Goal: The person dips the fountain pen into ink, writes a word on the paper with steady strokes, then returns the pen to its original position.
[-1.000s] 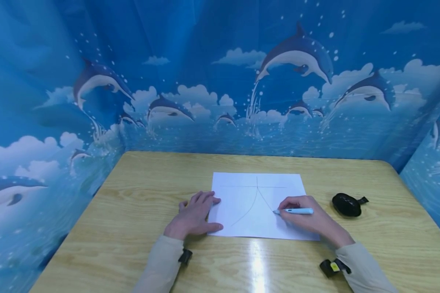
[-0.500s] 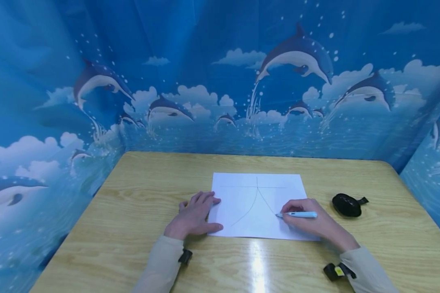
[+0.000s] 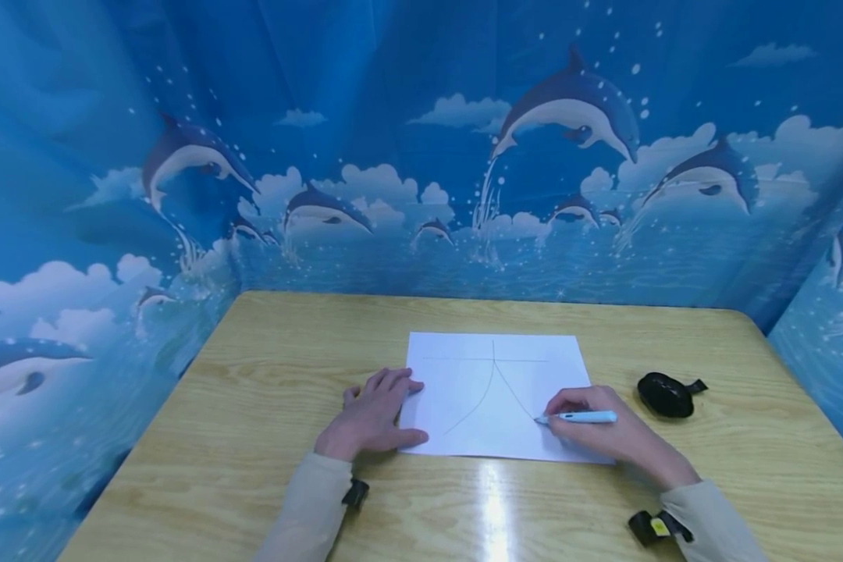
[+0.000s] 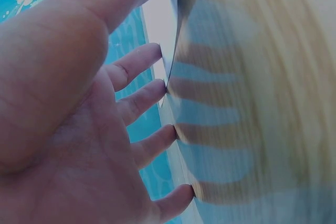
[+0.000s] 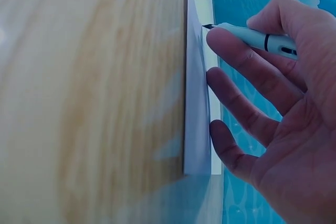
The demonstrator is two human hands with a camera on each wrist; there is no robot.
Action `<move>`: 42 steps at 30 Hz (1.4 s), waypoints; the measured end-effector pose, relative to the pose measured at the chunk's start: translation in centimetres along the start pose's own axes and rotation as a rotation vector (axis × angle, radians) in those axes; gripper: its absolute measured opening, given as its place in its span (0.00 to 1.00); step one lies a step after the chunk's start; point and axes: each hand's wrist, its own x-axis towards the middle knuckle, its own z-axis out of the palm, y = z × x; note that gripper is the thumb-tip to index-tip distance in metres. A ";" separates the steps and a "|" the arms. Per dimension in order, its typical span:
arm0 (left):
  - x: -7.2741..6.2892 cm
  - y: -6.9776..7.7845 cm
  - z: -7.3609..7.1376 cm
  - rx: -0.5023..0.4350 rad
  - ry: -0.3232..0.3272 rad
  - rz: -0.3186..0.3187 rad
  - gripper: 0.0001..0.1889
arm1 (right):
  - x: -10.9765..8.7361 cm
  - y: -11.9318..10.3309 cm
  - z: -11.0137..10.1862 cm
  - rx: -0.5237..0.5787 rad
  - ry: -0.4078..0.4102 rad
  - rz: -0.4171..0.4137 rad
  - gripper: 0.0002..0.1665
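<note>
A white sheet of paper point(image 3: 457, 390) lies on the wooden table, bearing thin lines: a horizontal one, a short vertical one, and two strokes that spread downward from their crossing. My right hand point(image 3: 604, 425) pinches a light blue pen point(image 3: 590, 417), its tip at the lower end of the right-hand stroke. In the right wrist view the dark nib of the pen point(image 5: 252, 35) meets the paper point(image 5: 197, 103), and the other fingertips rest on the sheet. My left hand point(image 3: 372, 414) lies with spread fingers at the paper's left edge, thumb and fingertips touching it.
To the right of the paper sits a small glossy black object point(image 3: 665, 394) with a short tab. The wooden table point(image 3: 274, 367) ends at a blue dolphin-print curtain point(image 3: 393, 156) behind. Both wrists wear black straps with small devices.
My right hand has slid down and to the right with the pen, and the right-hand stroke on the paper has grown longer. My left hand stays in place.
</note>
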 end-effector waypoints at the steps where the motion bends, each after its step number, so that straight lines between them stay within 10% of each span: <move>1: 0.0 0.0 0.0 0.001 0.000 -0.002 0.39 | 0.0 0.0 0.0 -0.001 0.000 0.000 0.04; 42: -0.1 0.0 0.0 -0.012 0.000 0.002 0.39 | -1.7 0.6 -0.4 0.049 -0.012 -0.035 0.05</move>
